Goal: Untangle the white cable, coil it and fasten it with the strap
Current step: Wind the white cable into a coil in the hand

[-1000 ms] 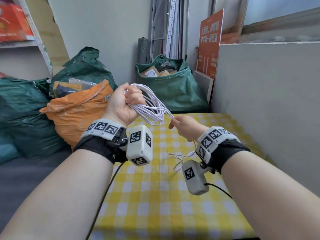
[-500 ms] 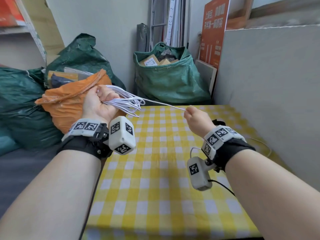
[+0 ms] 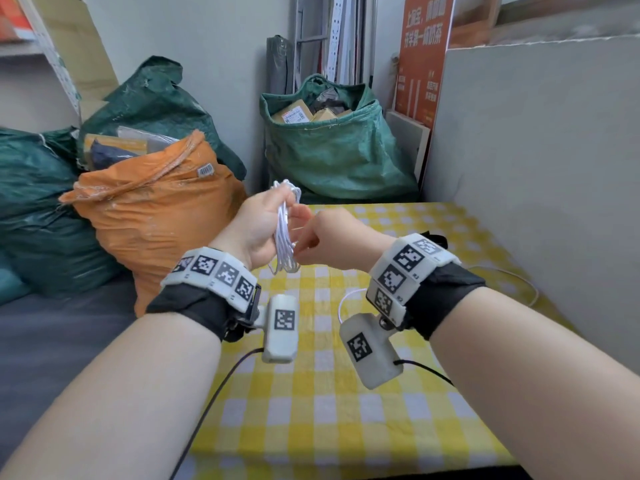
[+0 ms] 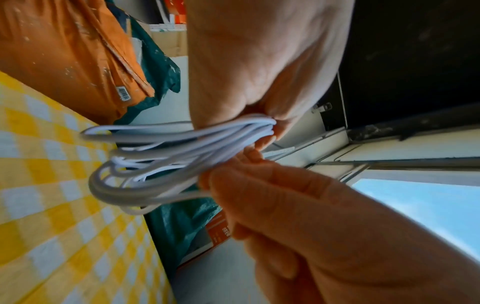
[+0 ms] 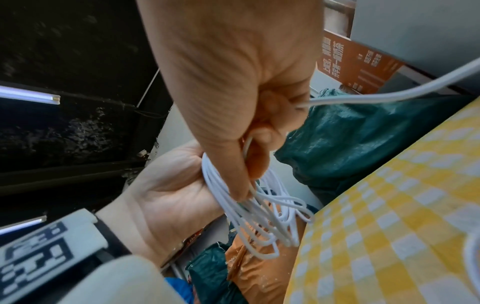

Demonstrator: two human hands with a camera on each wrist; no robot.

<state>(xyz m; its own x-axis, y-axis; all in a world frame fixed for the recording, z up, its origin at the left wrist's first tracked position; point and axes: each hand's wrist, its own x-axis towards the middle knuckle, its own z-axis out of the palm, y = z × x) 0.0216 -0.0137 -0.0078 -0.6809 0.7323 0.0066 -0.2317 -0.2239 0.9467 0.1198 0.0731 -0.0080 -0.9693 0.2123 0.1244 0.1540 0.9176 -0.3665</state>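
The white cable [image 3: 284,230] is gathered into a bundle of several loops, held upright above the far edge of the yellow checked table [image 3: 311,410]. My left hand [image 3: 258,223] grips the bundle, its fingers curled round the loops [image 4: 166,156]. My right hand [image 3: 323,237] is pressed against the bundle from the right and pinches a strand of the cable [image 5: 389,95], which trails away from its fingers [image 5: 262,131]. Another loose length of cable [image 3: 349,299] hangs under my right wrist. A black strap [image 3: 434,237] shows only partly behind that wrist.
An orange sack [image 3: 152,216] and green sacks [image 3: 332,147] stand beyond the table's far and left edges. A grey board [image 3: 540,161] runs along the table's right side, with a thin cable [image 3: 519,282] lying beside it. Checked cloth stretches toward me.
My hands were spread apart with a strand stretched between them. They have come together, the right hand now against the bundle, which has turned from sideways to upright.
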